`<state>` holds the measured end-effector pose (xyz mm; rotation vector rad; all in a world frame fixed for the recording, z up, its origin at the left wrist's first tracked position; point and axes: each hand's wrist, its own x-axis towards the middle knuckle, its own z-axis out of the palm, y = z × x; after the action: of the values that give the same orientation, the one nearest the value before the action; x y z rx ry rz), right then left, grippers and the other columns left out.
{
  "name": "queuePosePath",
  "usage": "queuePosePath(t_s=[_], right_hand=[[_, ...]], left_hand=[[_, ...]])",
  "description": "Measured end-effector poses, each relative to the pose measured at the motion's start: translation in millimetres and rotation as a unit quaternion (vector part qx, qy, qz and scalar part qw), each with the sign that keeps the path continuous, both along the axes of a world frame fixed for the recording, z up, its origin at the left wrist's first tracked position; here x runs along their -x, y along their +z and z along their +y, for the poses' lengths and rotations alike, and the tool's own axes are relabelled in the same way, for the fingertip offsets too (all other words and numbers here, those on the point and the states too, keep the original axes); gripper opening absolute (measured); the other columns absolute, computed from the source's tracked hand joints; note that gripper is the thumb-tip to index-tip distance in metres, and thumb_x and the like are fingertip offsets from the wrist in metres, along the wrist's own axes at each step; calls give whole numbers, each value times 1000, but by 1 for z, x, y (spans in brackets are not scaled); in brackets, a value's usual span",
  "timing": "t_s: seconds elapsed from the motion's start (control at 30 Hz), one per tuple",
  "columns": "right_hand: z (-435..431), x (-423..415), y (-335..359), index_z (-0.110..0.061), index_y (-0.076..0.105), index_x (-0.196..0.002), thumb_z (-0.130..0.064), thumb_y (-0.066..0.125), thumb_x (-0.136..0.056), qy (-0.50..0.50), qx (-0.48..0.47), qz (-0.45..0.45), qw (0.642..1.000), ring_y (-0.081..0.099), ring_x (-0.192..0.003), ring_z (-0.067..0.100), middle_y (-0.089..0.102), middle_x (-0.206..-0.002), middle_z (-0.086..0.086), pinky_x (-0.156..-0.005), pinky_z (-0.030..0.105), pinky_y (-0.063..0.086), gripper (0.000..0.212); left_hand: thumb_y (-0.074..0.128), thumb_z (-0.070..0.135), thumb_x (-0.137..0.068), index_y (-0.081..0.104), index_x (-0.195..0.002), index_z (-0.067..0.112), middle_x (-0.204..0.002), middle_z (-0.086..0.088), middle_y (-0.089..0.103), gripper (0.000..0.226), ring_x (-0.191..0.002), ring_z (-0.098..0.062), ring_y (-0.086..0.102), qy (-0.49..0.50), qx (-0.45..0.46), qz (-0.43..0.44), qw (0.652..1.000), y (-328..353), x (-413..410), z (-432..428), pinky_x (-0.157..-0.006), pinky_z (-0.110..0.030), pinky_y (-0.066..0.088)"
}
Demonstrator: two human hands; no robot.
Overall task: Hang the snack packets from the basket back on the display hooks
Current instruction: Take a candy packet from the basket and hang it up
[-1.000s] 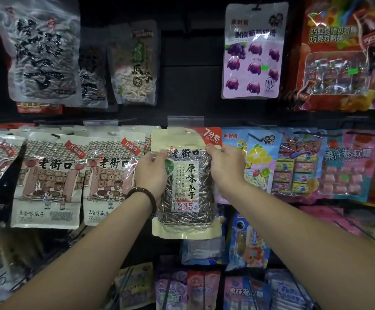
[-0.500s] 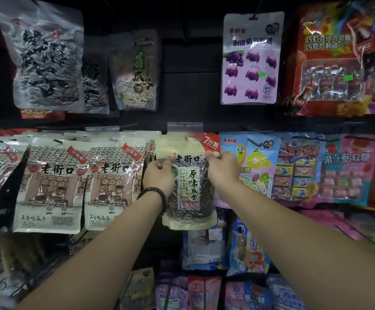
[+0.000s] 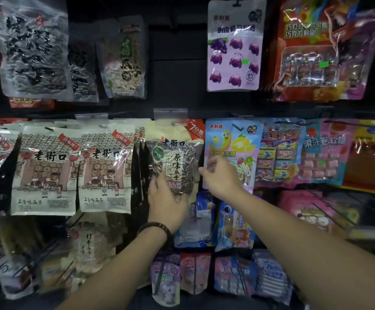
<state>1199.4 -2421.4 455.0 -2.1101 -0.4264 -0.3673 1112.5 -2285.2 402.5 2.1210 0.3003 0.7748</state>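
A cream-topped sunflower seed packet [image 3: 175, 153] with a clear window and a red corner tag hangs in the middle row of the display, under a clear price holder [image 3: 170, 113]. My left hand [image 3: 166, 198], with a dark bead bracelet on the wrist, lies flat against the packet's lower part and covers its bottom edge. My right hand [image 3: 222, 177] hovers at the packet's right edge with loosely curled fingers and holds nothing. The basket is out of view.
Two cream seed packets [image 3: 45, 171] [image 3: 106, 168] hang close on the left, and a blue-yellow candy packet [image 3: 233, 142] close on the right. A purple grape candy packet [image 3: 234, 45] hangs above. More packets [image 3: 193, 222] fill the row below. Bare wire hooks [image 3: 329, 215] jut out at lower right.
Both hands have let go of the packet's top corners. The left hand slid down to its lower part, the right hand drew off to the right. The packet now hangs by itself.
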Motion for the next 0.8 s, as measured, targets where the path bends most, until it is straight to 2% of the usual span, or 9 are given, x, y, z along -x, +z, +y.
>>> queuePosePath(t_s=[0.07,0.13,0.27,0.33,0.5,0.57,0.63,0.73,0.8], right_hand=[[-21,25,-21,-18,62,-118,-34,68,-102,20,21,-10,1000,67,-90,17,65,-96,-5,-76,36,58,23],[-43,54,-53,-24,62,-105,-32,69,-101,36,33,-21,999,69,-87,15,68,-92,-8,-77,34,59,12],[-87,109,-146,-23,66,-99,-25,70,-97,67,66,-26,995,69,-83,12,72,-92,-6,-77,33,57,5],[-108,133,-201,-27,63,-97,-26,69,-98,72,90,11,993,68,-84,12,71,-92,-8,-76,32,56,5],[-163,180,-339,-21,70,-91,-20,76,-93,3,102,193,976,75,-85,18,78,-88,-3,-82,34,57,7],[-182,195,-388,-24,68,-80,-18,77,-92,-39,103,294,950,76,-91,23,79,-90,1,-85,35,56,16],[-199,213,-433,-28,62,-71,-21,76,-93,-88,100,388,912,75,-90,27,77,-88,4,-76,32,51,27],[-217,242,-490,-19,70,-94,-35,85,-88,-171,20,518,838,71,-89,27,75,-100,10,-80,38,58,23],[-220,253,-518,-5,73,-118,-34,91,-81,-233,-74,588,771,73,-105,34,76,-116,16,-97,48,60,50]], left_hand=[[68,28,-94,22,-161,25,-170,-6,16,82,-158,-28,13,-12,-35,-21,999,-22,20,-10,-127,-44,22],[68,25,-92,34,-155,24,-165,-6,26,72,-153,-29,23,-2,-98,-54,994,-48,41,-19,-121,-40,27],[67,22,-86,53,-131,13,-139,-8,47,48,-130,-31,46,-16,-225,-120,967,-123,82,-39,-109,-36,36],[62,23,-88,54,-125,13,-132,-9,51,39,-122,-32,49,-70,-246,-95,962,-177,104,-52,-106,-38,37],[61,29,-84,54,-122,26,-126,-2,50,39,-111,-30,51,-188,-251,145,938,-308,157,-78,-93,-44,48],[64,27,-85,60,-126,21,-132,-5,52,41,-117,-32,54,-230,-222,271,908,-352,168,-85,-100,-43,47],[64,29,-91,61,-131,19,-140,-6,50,41,-128,-31,53,-268,-192,375,866,-388,176,-94,-109,-38,42],[66,34,-92,53,-138,23,-153,-7,39,49,-141,-30,44,-288,-152,462,825,-430,193,-106,-115,-36,38],[65,33,-91,51,-142,25,-157,-8,37,53,-142,-31,42,-294,-158,493,803,-449,203,-112,-116,-37,38]])
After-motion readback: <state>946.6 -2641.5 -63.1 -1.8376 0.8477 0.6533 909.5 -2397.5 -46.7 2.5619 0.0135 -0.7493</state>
